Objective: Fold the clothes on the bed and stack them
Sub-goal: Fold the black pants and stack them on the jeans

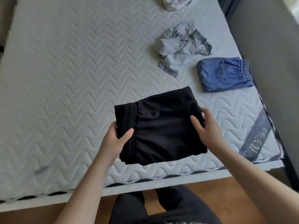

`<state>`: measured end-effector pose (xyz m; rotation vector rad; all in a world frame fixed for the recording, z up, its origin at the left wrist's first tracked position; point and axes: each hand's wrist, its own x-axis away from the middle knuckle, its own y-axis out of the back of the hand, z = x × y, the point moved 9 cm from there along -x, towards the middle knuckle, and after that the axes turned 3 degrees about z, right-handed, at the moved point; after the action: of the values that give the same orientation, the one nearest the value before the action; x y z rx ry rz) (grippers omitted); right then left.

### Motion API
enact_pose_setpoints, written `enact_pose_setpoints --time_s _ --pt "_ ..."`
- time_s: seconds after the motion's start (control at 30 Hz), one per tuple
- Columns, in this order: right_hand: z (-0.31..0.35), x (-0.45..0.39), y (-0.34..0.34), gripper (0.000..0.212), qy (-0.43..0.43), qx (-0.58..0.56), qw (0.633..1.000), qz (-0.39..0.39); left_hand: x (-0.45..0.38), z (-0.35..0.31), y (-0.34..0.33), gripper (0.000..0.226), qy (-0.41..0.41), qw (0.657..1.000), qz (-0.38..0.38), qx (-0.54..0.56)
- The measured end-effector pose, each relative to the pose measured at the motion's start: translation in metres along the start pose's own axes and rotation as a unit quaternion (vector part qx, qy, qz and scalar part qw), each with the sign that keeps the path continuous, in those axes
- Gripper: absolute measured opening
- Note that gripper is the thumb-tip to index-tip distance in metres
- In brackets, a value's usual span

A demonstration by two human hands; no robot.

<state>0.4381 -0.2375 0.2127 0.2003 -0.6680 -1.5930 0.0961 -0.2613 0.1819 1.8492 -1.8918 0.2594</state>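
Note:
Folded black shorts (161,126) with an elastic waistband lie near the front edge of the white quilted mattress (64,78). My left hand (114,141) grips their left side at the waistband, thumb on top and fingers underneath. On the right edge, my right hand (208,126) holds the shorts, thumb on the fabric and fingers curled round the edge. Folded blue denim shorts (223,74) sit to the right, further back. A crumpled white and grey shirt (181,46) lies behind them. Another crumpled pale garment (174,3) is at the top edge.
A grey wall or headboard (267,62) runs along the mattress's right side. A wooden floor (226,199) and my dark-trousered legs (161,207) are below the front edge. The left half of the mattress is bare quilting.

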Motion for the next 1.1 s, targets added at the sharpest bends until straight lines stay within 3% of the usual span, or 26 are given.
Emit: enact_pose_setpoints --time_s 0.33,0.53,0.73,1.1 --pt "0.046 0.105 0.084 0.021 0.043 -0.075 0.996 -0.038 0.110 -0.095 -0.006 0.038 -0.071 0.997 0.009 0.012" --pt "0.052 0.174 0.101 0.024 0.037 -0.088 0.991 -0.090 0.148 -0.107 -0.006 0.050 -0.095 0.994 0.052 0.014" --pt "0.038 0.260 0.109 0.023 0.004 -0.111 0.984 -0.136 0.189 -0.102 -0.014 0.041 -0.134 0.988 0.073 -0.027" --pt "-0.014 0.368 0.196 0.028 -0.046 -0.124 0.955 -0.267 0.244 -0.137 -0.120 0.040 -0.181 0.968 0.165 -0.053"
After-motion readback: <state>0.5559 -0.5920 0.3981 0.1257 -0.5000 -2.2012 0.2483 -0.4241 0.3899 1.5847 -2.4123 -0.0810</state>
